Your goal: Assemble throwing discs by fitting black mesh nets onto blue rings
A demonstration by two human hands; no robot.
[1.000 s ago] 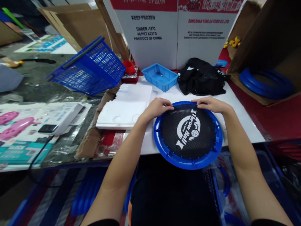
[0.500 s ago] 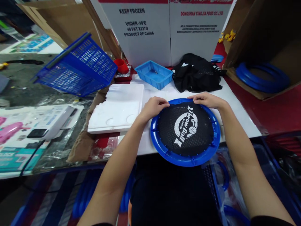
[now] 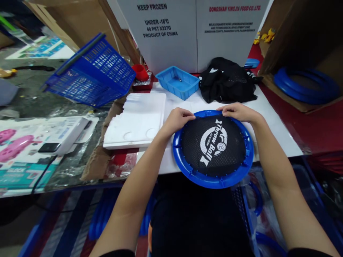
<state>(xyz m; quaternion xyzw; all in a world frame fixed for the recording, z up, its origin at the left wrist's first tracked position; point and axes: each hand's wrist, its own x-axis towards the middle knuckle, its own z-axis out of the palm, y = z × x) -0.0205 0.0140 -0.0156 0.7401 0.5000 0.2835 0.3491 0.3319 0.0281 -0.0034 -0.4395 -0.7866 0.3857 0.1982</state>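
A blue plastic ring (image 3: 184,167) lies at the table's front edge, partly overhanging it. Inside the ring is a black mesh (image 3: 233,142) with white "Throw Ball" lettering. My left hand (image 3: 178,120) pinches the mesh edge at the ring's upper left, thumb and fingers together. At the upper right, my right hand (image 3: 238,112) is closed on the mesh edge in the same way. Small pegs line the ring around the mesh.
Behind the ring are a light blue tray (image 3: 184,94) and a heap of black mesh cloth (image 3: 227,82). White foam (image 3: 134,121) and a tilted blue basket (image 3: 99,71) are on the left. Blue rings (image 3: 305,85) lie in a carton at right.
The whole view has shifted slightly, with the scene now a little further right and higher. Both hands keep their places on the mesh edge.
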